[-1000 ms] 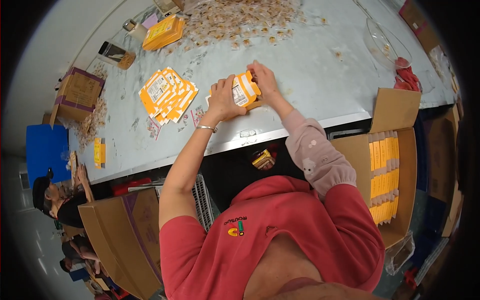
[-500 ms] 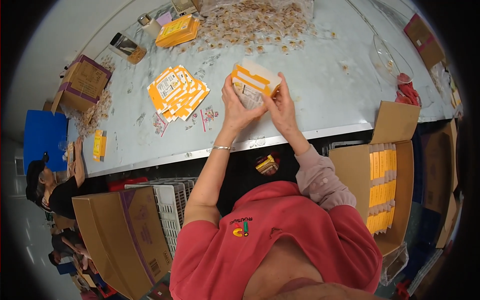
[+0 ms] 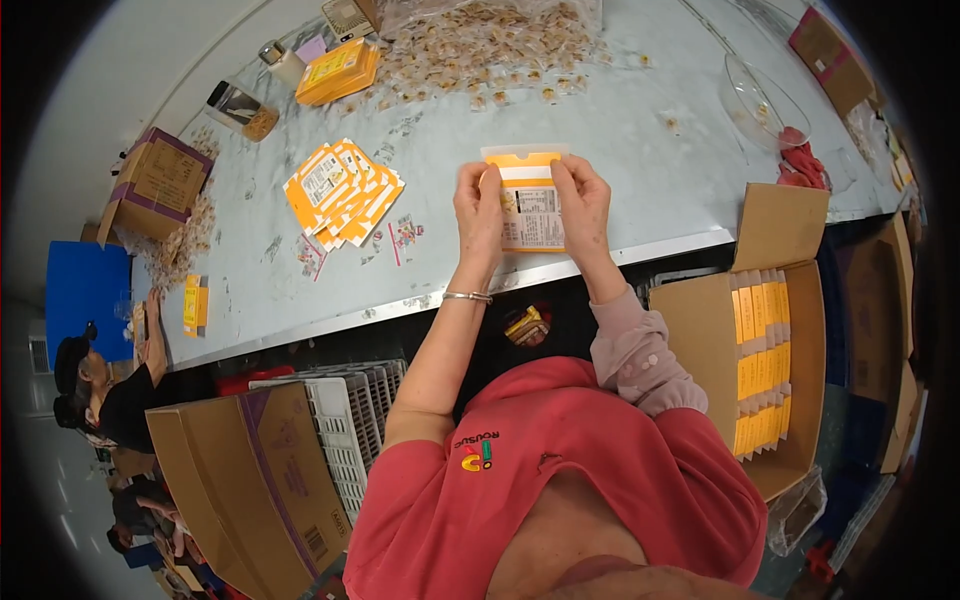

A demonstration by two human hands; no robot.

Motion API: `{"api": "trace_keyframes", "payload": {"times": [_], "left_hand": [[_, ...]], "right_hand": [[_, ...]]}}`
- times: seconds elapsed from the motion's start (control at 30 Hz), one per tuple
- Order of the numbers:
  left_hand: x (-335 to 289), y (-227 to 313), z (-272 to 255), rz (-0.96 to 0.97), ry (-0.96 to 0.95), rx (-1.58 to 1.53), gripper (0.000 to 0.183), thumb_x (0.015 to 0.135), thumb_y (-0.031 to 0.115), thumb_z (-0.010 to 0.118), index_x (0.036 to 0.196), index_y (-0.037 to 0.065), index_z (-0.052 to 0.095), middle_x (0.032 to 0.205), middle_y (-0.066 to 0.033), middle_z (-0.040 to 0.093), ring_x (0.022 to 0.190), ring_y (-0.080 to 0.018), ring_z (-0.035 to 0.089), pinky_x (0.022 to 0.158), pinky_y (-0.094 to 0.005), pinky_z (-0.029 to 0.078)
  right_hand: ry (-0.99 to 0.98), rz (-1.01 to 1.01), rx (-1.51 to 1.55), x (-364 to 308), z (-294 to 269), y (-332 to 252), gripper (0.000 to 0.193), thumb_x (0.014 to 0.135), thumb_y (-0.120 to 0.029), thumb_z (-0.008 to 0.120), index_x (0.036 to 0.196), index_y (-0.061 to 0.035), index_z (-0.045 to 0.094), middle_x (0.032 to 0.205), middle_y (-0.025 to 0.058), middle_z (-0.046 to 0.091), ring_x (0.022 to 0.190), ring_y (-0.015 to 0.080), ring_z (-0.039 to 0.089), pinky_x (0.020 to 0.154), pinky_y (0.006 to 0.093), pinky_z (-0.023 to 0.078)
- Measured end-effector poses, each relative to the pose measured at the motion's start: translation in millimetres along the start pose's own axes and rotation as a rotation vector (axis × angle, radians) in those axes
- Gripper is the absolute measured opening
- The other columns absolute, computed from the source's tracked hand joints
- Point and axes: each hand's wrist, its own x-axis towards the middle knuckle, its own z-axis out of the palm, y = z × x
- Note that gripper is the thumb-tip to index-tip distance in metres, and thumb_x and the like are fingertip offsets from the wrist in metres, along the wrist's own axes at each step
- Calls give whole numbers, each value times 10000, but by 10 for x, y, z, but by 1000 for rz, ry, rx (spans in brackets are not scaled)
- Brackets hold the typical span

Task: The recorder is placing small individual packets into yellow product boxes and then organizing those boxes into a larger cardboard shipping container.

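My left hand [image 3: 479,215] and my right hand [image 3: 584,212] grip a small yellow-and-white carton [image 3: 532,222] by its two sides, near the table's front edge. Both thumbs press on its printed face near the top. A translucent strip sticks up above the notched yellow upper edge. To the left, a fanned pile of similar flat cartons [image 3: 340,195] lies on the table, and small printed sachets [image 3: 405,232] rest beside it.
Behind are a heap of clear-wrapped pieces [image 3: 490,55], a yellow carton stack [image 3: 338,72] and a jar [image 3: 243,108]. A clear bowl [image 3: 757,105] and red gloves [image 3: 802,162] lie right. An open cardboard box [image 3: 690,325] holds upright cartons. A person [image 3: 125,400] works at left.
The carton was tilted and turned sideways; now it is level with its printed face toward me. My right hand has shifted from its lower corner to its right side.
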Motion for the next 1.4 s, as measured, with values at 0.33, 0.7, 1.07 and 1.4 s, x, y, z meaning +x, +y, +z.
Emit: {"api": "trace_keyframes", "payload": {"times": [0.33, 0.7, 1.07, 1.4], "left_hand": [[-237, -261, -45, 188, -207, -27, 583, 789, 112, 667, 1251, 62, 315, 1135, -107, 484, 1078, -187, 485, 918, -295, 413], [-321, -200, -4, 147, -122, -107, 498, 835, 190, 661, 1224, 51, 383, 1104, -66, 533, 1016, -152, 514, 874, -287, 436], [-381, 30, -6, 494, -44, 364, 426, 674, 247, 789, 968, 63, 542, 885, -59, 579, 826, -215, 548, 729, -324, 429], [-331, 19, 84, 543, -111, 448, 440, 657, 191, 793, 993, 45, 550, 875, -72, 569, 779, -238, 540, 696, -319, 432]], "right_hand": [[-98, 372, 426, -5, -290, 46, 262, 784, 16, 485, 1036, -39, 443, 935, 56, 534, 869, 112, 520, 805, 243, 426], [-246, 345, 367, -293, -312, -72, 644, 839, -136, 597, 1368, 15, 263, 1290, 127, 431, 1199, 187, 410, 1013, 301, 306], [-286, 253, -342, 102, -652, -392, 320, 800, -38, 612, 1108, 36, 568, 951, 93, 650, 903, 131, 606, 816, 249, 465], [-316, 207, -544, 184, -682, -527, 496, 755, -33, 596, 1233, -3, 467, 861, 108, 675, 775, 146, 641, 734, 258, 499]]}}
